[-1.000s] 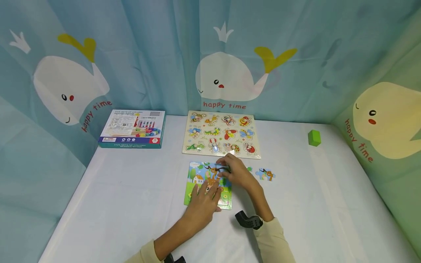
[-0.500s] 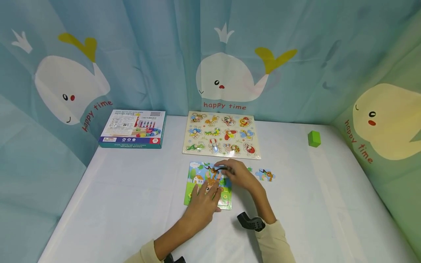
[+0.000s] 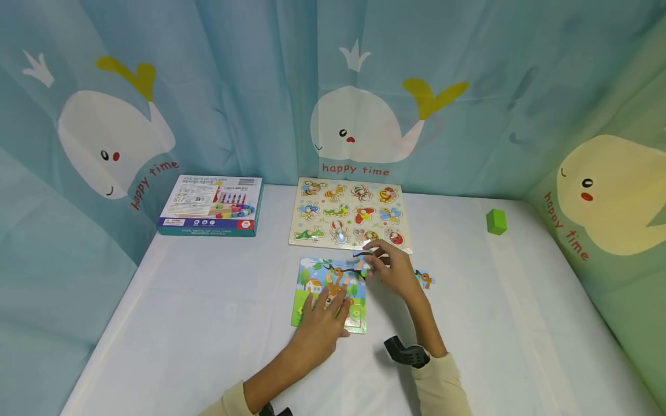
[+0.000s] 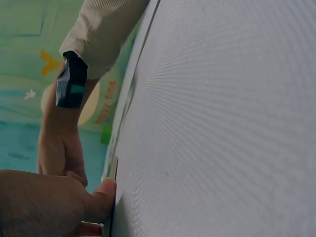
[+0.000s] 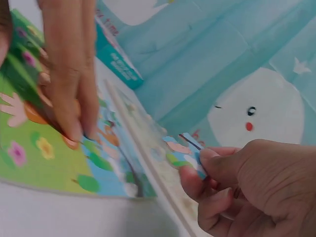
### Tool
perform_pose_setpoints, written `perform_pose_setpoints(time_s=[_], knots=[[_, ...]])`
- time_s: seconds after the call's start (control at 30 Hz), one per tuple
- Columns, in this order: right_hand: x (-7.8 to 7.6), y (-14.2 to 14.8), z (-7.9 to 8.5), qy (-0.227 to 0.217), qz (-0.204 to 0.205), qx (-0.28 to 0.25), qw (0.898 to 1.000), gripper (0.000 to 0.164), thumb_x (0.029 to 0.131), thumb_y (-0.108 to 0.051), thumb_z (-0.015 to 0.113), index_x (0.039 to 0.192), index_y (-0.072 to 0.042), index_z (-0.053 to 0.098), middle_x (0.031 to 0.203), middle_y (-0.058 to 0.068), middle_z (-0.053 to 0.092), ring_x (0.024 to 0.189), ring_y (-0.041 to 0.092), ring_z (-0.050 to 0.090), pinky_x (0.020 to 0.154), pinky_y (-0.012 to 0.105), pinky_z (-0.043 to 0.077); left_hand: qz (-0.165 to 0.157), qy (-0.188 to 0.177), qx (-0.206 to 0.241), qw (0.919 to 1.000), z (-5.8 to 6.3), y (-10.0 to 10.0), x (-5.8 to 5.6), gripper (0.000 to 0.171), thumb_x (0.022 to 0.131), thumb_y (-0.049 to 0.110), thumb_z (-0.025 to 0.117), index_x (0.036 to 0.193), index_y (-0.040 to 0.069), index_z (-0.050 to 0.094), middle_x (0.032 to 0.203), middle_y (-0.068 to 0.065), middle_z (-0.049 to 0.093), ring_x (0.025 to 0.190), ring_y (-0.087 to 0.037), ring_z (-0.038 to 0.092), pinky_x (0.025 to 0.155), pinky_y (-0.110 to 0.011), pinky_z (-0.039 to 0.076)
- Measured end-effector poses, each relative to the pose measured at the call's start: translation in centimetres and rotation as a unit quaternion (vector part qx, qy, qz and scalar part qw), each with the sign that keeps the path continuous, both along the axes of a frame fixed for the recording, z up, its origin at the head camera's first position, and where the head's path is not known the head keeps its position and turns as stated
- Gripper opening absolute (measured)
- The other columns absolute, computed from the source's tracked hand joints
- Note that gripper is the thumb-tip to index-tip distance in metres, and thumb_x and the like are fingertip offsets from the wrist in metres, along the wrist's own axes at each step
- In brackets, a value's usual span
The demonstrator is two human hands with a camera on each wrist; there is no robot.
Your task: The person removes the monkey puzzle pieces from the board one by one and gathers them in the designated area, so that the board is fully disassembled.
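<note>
My left hand [image 3: 319,323] lies with spread fingers on a deer jigsaw puzzle [image 3: 314,283], covering its lower middle. In the left wrist view its thumb [image 4: 104,192] is at the board's edge. My right hand [image 3: 393,270] pinches a puzzle piece [image 5: 183,152] between thumb and fingers, just past the puzzle's top right corner. That piece is blue and green with a dark branch line, and stands tilted in the right wrist view. Another loose piece [image 3: 426,279] with a brown animal lies right of the right hand, partly hidden by it.
Behind the puzzle lies a wooden insect peg board [image 3: 347,210], its front edge close to my right fingers. A boxed bead set [image 3: 208,205] stands at the back left. A green block [image 3: 496,222] sits at the back right. Whale-print curtains [image 3: 359,124] surround the table.
My right hand has moved right and away from the puzzle's top right corner, with the piece raised and tilted in its fingers. My left hand has stayed in place.
</note>
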State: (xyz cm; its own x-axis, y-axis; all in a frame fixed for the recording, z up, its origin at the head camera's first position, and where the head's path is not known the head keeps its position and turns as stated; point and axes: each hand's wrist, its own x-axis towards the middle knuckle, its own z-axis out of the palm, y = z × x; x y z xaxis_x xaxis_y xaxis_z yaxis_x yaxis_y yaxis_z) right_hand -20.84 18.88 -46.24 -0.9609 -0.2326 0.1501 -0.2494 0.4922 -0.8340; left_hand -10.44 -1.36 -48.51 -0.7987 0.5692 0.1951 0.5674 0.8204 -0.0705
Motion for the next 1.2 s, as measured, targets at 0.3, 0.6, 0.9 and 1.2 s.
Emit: perform_pose_setpoints(time_s=[0.3, 0.6, 0.9, 1.2], knots=[[0.5, 3.8, 1.5, -0.009, -0.063, -0.034, 0.997, 0.029, 0.097, -0.01, 0.059, 0.126, -0.003, 0.06, 0.093, 0.023, 0.064, 0.07, 0.031, 0.063, 0.057, 0.027, 0.051, -0.008, 0.016, 0.009, 0.9998, -0.3, -0.1, 0.0, 0.065, 0.075, 0.024, 0.084, 0.134, 0.013, 0.06, 0.146, -0.008, 0.05, 0.125, -0.036, 0.056, 0.092, -0.054, 0.052], [1.7, 9.3, 1.8, -0.002, -0.227, -0.029, 0.973, 0.034, 0.092, -0.016, 0.069, 0.122, -0.002, 0.061, 0.08, -0.006, 0.067, 0.07, 0.003, 0.059, 0.058, 0.017, 0.045, -0.01, 0.011, 0.016, 0.9998, -0.2, -0.1, 0.1, 0.065, 0.074, 0.022, 0.084, 0.134, 0.012, 0.06, 0.147, -0.01, 0.049, 0.125, -0.037, 0.055, 0.093, -0.055, 0.051], [4.0, 14.8, 0.3, -0.024, -0.252, 0.075, 0.965, 0.03, 0.094, -0.02, 0.066, 0.118, -0.002, 0.064, 0.073, -0.017, 0.064, 0.069, -0.007, 0.051, 0.057, 0.019, 0.04, -0.013, 0.01, 0.02, 0.9997, 0.0, 0.0, 0.1, 0.064, 0.073, 0.021, 0.084, 0.133, 0.012, 0.061, 0.145, -0.009, 0.051, 0.125, -0.037, 0.055, 0.091, -0.055, 0.052], [4.7, 15.9, -0.7, -0.057, -0.233, 0.135, 0.961, 0.03, 0.095, -0.02, 0.064, 0.117, 0.0, 0.063, 0.092, 0.019, 0.07, 0.066, -0.005, 0.048, 0.056, 0.02, 0.041, -0.008, 0.014, 0.015, 0.9998, -0.1, 0.1, 0.1, 0.06, 0.079, 0.027, 0.082, 0.133, 0.011, 0.061, 0.145, -0.009, 0.052, 0.124, -0.036, 0.056, 0.092, -0.054, 0.052]])
